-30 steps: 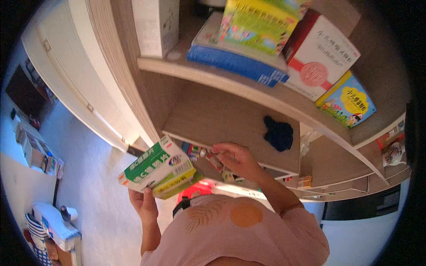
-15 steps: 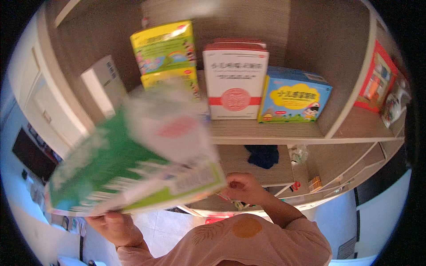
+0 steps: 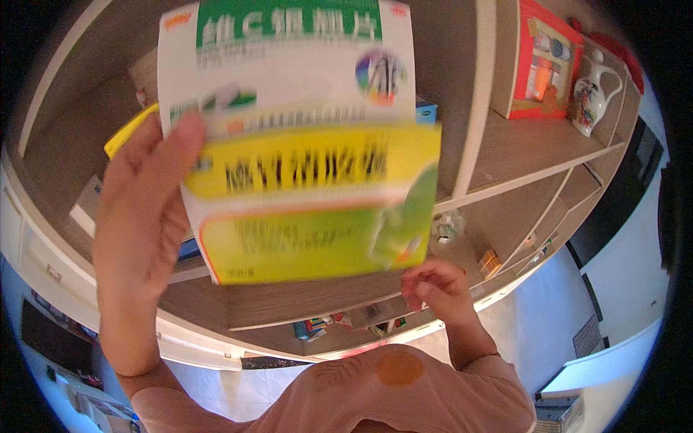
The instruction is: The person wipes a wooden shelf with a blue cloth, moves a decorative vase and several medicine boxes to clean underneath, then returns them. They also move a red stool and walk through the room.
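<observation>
1. The step in hand looks like holding up two boxes: the left hand grips their left side, thumb across the front.
2. The white and green box sits above the yellow and green box, both raised before the shelf.
3. The right hand, fingers curled, is near the lower box's bottom corner; whether it touches or pinches anything, one cannot tell.
4. Any next move would call for keeping both boxes gripped together.
5. Rightward, the wooden shelf carries a red box and white jug; pale floor shows below.
</observation>
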Tool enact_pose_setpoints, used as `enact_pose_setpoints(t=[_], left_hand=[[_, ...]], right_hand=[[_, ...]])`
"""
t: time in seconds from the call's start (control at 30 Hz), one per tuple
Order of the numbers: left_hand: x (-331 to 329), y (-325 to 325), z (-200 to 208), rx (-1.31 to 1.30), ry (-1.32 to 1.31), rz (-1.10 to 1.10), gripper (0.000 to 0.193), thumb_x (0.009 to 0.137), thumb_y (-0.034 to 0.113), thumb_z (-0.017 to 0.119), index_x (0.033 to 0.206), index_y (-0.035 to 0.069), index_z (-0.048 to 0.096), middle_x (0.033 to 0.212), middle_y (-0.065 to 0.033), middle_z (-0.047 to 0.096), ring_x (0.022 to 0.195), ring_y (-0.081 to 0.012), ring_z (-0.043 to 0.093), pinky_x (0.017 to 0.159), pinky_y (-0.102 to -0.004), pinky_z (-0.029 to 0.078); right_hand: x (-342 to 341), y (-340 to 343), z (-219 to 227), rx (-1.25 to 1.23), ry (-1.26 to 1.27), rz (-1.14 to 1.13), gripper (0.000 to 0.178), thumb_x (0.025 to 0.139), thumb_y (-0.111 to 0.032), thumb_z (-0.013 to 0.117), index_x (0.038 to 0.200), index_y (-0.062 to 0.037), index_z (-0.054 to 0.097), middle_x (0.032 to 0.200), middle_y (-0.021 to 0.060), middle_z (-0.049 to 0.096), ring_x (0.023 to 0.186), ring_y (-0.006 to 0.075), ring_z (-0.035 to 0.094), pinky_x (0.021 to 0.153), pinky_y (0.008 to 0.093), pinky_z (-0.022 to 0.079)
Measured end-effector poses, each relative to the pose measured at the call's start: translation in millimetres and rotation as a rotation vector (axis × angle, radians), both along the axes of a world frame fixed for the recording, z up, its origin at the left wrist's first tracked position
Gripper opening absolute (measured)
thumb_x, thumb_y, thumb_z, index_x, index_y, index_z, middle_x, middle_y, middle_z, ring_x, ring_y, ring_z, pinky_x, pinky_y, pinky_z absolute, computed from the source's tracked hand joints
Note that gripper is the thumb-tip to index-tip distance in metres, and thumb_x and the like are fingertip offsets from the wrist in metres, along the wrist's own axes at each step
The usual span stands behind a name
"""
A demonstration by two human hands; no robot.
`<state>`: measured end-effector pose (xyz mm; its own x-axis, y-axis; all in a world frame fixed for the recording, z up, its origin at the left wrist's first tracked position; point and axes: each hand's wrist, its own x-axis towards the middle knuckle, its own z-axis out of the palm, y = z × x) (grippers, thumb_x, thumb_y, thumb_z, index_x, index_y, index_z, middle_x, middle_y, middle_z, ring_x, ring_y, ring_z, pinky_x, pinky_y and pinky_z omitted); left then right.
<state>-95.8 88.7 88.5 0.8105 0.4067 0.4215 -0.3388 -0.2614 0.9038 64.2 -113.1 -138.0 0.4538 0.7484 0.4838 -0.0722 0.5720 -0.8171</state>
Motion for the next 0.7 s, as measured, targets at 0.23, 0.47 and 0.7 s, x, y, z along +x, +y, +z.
enact_pose_setpoints(t=[0.23,0.47,0.7], left_hand=[[-2.0,-25.8,-64.8,0.016,0.056,-0.127,0.037,0.085,0.01,0.057,0.117,-0.003,0.042,0.11,-0.0138,0.057,0.101,-0.0175,0.055,0.089,-0.0317,0.043],[3.6,-21.2,-86.4,-0.113,0.054,-0.238,0.03,0.085,0.009,0.057,0.11,-0.001,0.042,0.111,-0.0122,0.055,0.103,-0.0158,0.052,0.091,-0.0317,0.041],[1.0,-10.0,-88.6,-0.253,0.091,-0.228,0.04,0.087,0.014,0.054,0.121,0.003,0.036,0.118,-0.0125,0.05,0.108,-0.0226,0.051,0.091,-0.0367,0.043]], right_hand=[[-2.0,-28.6,40.1,0.038,-0.055,-0.059,0.073,0.069,-0.027,0.074,0.127,-0.0019,0.038,0.106,0.0102,0.055,0.061,0.0084,0.05,0.051,0.0195,0.04],[-8.9,-21.1,46.9,-0.142,-0.167,-0.131,0.055,0.069,0.003,0.071,0.119,-0.002,0.046,0.104,0.0083,0.06,0.088,0.0132,0.06,0.064,0.021,0.047],[8.9,-31.8,37.7,0.116,-0.189,-0.171,0.043,0.066,-0.003,0.072,0.106,0.0034,0.057,0.102,0.012,0.06,0.088,0.0163,0.06,0.065,0.0224,0.048]])
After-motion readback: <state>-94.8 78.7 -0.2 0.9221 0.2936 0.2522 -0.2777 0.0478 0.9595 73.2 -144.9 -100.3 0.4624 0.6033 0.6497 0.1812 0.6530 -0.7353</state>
